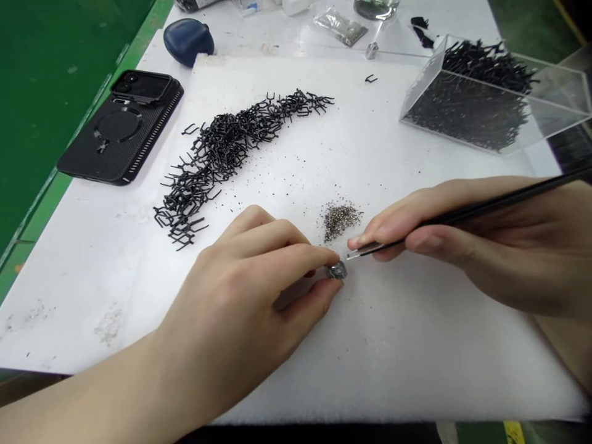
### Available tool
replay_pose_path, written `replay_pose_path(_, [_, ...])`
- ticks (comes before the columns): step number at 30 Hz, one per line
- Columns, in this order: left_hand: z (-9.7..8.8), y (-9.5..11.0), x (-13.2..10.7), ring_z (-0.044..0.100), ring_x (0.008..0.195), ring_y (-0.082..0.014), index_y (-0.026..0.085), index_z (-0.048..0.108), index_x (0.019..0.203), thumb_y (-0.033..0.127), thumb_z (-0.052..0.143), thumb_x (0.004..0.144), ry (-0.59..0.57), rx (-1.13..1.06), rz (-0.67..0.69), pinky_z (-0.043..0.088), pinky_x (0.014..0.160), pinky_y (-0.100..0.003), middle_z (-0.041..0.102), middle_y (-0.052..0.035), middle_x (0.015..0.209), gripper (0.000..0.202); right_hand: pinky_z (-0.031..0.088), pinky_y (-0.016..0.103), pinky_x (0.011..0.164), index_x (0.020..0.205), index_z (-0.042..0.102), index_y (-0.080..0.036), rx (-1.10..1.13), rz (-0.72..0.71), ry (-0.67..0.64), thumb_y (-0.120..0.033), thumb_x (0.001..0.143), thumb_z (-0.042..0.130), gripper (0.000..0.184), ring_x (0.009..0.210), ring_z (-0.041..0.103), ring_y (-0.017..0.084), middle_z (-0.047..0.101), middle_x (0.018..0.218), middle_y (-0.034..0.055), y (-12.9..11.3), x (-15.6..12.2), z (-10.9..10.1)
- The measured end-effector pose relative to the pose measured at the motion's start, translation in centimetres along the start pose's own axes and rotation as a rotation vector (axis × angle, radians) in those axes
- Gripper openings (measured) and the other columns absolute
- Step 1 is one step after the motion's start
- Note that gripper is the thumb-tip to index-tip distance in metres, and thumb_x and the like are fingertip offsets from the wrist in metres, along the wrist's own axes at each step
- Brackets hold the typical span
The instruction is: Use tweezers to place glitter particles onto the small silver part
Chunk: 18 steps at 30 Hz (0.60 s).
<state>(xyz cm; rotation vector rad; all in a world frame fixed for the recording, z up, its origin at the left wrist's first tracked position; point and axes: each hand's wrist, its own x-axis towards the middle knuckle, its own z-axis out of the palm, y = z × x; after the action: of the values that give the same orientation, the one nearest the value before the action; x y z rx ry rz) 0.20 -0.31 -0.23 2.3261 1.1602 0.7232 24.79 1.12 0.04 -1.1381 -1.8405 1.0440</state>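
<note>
My left hand pinches a small shiny grey metal piece between thumb and index finger, low over the white board. From the right, my right hand grips slim black tweezers like a pen. Their pale tip lies just right of the metal piece; whether it holds anything is too small to tell. A little pile of tiny shiny metallic bits lies just beyond the fingertips. Farther back, a long curved heap of small black forked pieces spreads across the board.
A clear plastic box of black pieces leans at the back right. On the left lie a black phone and a dark blue rounded object. A small clear bag, a metal nut-like piece and a glass vessel stand behind.
</note>
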Motion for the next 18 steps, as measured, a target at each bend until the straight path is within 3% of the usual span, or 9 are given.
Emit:
replay_pose_path(7, [-0.12, 0.07, 0.06, 0.062, 0.082, -0.0127, 0.022, 0.082, 0.099, 0.017, 0.075, 0.088, 0.005, -0.005, 0.005, 0.053, 0.074, -0.023, 0.075, 0.0024, 0.083, 0.014, 0.068, 0.031, 0.073, 0.099, 0.081, -0.033, 0.061, -0.023, -0.134, -0.018, 0.086, 0.078, 0.019, 0.09, 0.078, 0.021, 0.081, 0.095, -0.0012, 0.42, -0.03, 0.18])
replay_pose_path(18, [0.25, -0.2, 0.17, 0.062, 0.08, -0.0119, 0.022, 0.082, 0.097, 0.019, 0.075, 0.089, 0.01, -0.004, 0.03, 0.053, 0.075, -0.023, 0.075, 0.0024, 0.081, 0.01, 0.069, 0.03, 0.078, 0.1, 0.082, -0.031, 0.101, -0.029, -0.155, -0.013, 0.084, 0.079, 0.025, 0.092, 0.079, 0.023, 0.082, 0.098, -0.0009, 0.74, -0.11, 0.36])
